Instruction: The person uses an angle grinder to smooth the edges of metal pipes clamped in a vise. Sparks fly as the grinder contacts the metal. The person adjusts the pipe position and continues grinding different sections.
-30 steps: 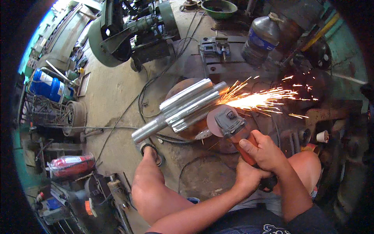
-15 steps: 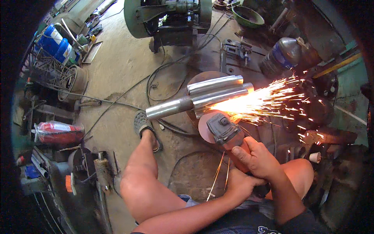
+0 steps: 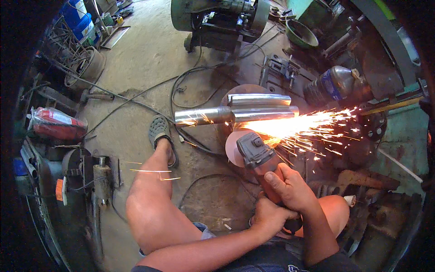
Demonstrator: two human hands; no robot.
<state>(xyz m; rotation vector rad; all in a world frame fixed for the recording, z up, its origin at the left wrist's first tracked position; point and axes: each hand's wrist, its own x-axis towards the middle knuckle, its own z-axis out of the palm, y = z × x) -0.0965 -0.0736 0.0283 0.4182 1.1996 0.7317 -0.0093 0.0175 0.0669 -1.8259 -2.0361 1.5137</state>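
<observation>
An angle grinder (image 3: 263, 165) with a dark gear head and orange-red body is held by both of my hands. My right hand (image 3: 294, 188) wraps around its body just behind the head, thumb on top. Below it, my left hand (image 3: 271, 215) is closed around the rear of the grinder. The pale disc (image 3: 234, 148) is at the near side of a shiny metal shaft with thick lengthwise ribs (image 3: 265, 113). Bright sparks (image 3: 308, 127) spray to the right from there. The shaft's smooth round end (image 3: 201, 116) points left. A round plate (image 3: 222, 95) shows beneath the ribs.
Black cables (image 3: 181, 79) loop across the floor beside my sandalled foot (image 3: 159, 129). A heavy machine (image 3: 222, 22) stands at the far side. To the right are a vise (image 3: 283, 65), a large dark plastic bottle (image 3: 337, 86) and a green basin (image 3: 301, 34). A wrapped red cylinder (image 3: 59, 122) lies left.
The view has shifted, so the surroundings sit differently. The ribbed shaft appears more level and turned slightly. Both hands still grip the grinder, and sparks now also show over my left leg.
</observation>
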